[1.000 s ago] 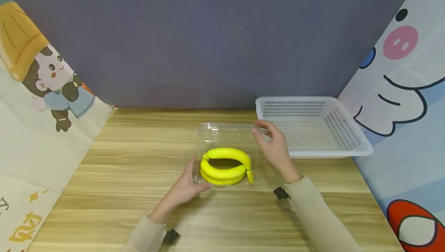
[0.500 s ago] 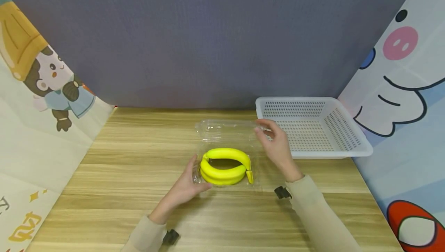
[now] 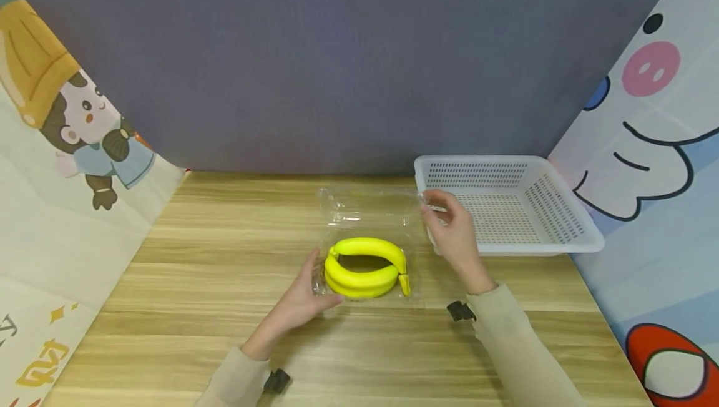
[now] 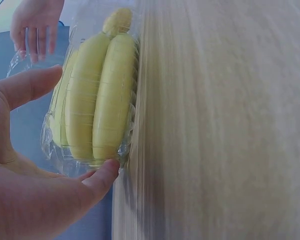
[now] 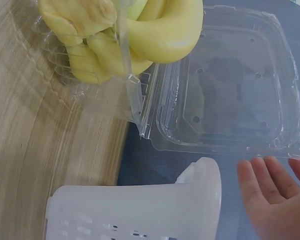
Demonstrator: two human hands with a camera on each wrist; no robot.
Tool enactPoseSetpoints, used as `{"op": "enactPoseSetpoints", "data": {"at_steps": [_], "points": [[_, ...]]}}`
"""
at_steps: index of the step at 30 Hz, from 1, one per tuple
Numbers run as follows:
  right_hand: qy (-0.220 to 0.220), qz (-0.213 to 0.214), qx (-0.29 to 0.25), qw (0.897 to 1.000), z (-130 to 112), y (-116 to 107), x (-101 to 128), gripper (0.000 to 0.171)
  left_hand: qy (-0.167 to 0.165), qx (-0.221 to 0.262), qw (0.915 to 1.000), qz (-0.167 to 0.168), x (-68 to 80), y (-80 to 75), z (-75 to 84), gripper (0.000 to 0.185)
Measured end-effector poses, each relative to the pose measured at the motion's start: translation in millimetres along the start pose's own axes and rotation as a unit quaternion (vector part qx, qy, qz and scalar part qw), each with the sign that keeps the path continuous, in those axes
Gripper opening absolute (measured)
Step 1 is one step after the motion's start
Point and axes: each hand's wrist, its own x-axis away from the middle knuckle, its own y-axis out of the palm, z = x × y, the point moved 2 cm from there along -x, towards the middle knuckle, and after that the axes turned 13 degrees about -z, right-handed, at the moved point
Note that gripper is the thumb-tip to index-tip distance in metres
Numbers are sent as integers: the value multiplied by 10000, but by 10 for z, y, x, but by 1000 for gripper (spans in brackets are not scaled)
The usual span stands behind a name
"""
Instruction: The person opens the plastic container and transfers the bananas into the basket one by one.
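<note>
Yellow bananas [image 3: 359, 280] lie in the base of a clear plastic clamshell box [image 4: 131, 107] on the wooden table. My left hand [image 3: 300, 301] holds the box at its left end, thumb and fingers spread around the near left corner. The raised clear lid [image 3: 367, 208] leans toward the back of the table, hinged to the base. My right hand [image 3: 454, 232] pinches the lid's right corner between thumb and fingertips. In the right wrist view the lid [image 5: 225, 85] stands open beside the bananas [image 5: 165, 30], and that hand's thumb is mostly outside the picture.
A white perforated plastic basket [image 3: 505, 248] stands at the back right, just beyond my right hand. Behind the table [image 3: 224, 232] rises a grey panel [image 3: 337, 70]. Cartoon-printed sheets flank both sides.
The lid has tipped farther back, away from the bananas. My right hand has moved slightly right and backward with it. The left hand and the bananas have stayed in place.
</note>
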Motion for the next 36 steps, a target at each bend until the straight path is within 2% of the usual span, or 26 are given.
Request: {"op": "enactPoseSetpoints", "data": {"at_steps": [5, 12, 18, 26, 33, 36], "points": [[-192, 120, 185, 9996, -11, -37, 15, 32, -22, -11, 10000, 8, -4, 0, -8, 122], [-570, 181, 929, 9939, -72, -68, 15, 34, 13, 46, 10000, 5, -10, -6, -12, 121], [-712, 161, 1425, 9871, -100, -74, 27, 36, 24, 39, 10000, 4, -18, -4, -20, 120], [-1182, -66, 2087, 9708, -164, -66, 50, 31, 119, -1, 9999, -30, -18, 0, -28, 119], [-1152, -365, 2662, 9563, -219, -38, 82, 30, 108, 17, 9999, -9, -3, 6, 1, 119], [-1288, -444, 2844, 9490, -233, -30, 88, 31, 105, 0, 9999, -2, -2, 6, 3, 119]]}}
